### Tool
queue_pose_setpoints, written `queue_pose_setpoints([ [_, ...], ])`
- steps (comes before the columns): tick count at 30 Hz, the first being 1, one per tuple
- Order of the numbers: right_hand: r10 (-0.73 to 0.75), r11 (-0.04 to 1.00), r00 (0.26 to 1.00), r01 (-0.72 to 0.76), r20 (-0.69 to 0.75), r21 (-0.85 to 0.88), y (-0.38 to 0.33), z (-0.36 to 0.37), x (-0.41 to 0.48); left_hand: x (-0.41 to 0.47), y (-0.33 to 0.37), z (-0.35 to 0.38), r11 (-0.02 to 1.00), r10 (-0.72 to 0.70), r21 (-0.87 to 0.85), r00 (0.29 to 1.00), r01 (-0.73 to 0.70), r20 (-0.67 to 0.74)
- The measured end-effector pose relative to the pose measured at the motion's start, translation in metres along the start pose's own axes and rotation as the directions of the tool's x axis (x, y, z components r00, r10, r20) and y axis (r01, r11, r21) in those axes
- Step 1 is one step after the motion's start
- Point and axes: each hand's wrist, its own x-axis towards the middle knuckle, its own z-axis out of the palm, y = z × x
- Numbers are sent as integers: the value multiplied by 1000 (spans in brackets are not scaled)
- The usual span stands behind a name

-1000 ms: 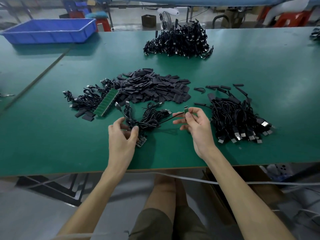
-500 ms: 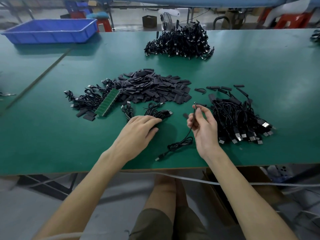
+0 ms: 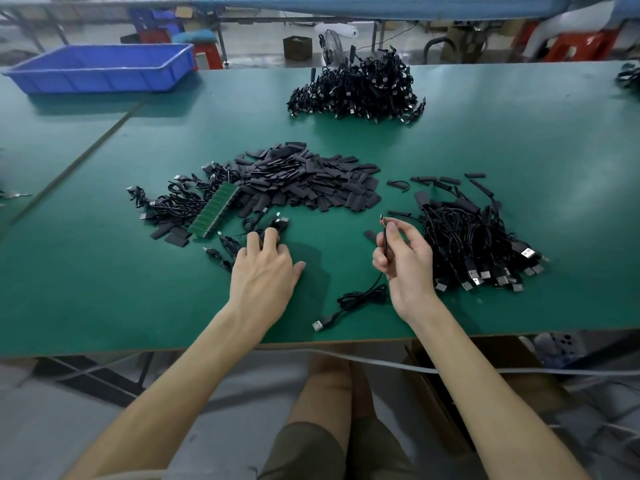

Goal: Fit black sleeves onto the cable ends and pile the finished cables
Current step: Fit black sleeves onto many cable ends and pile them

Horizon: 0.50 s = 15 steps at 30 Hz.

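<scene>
Between the sleeve heap [image 3: 304,181] and a cable pile [image 3: 474,244], the right hand [image 3: 405,261] still pinches a cable [image 3: 362,295] trailing onto the table [image 3: 104,289], while the left hand [image 3: 266,271], fingers relaxed, has slid onto loose cables [image 3: 225,242]

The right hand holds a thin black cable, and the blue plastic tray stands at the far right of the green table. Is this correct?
No. The head view shows the blue plastic tray at the far left of the green table; the rest holds.
</scene>
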Motion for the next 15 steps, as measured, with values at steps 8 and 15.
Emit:
queue_pose_setpoints([
  [8,-33,999,999,33,-39,3,4,-1,5,21,7,-17,1000,-22,-17,998,21,-56],
  [15,-113,988,993,111,-15,-107,11,-4,5,71,46,-25,807,377,-446,919,-387,-115],
])
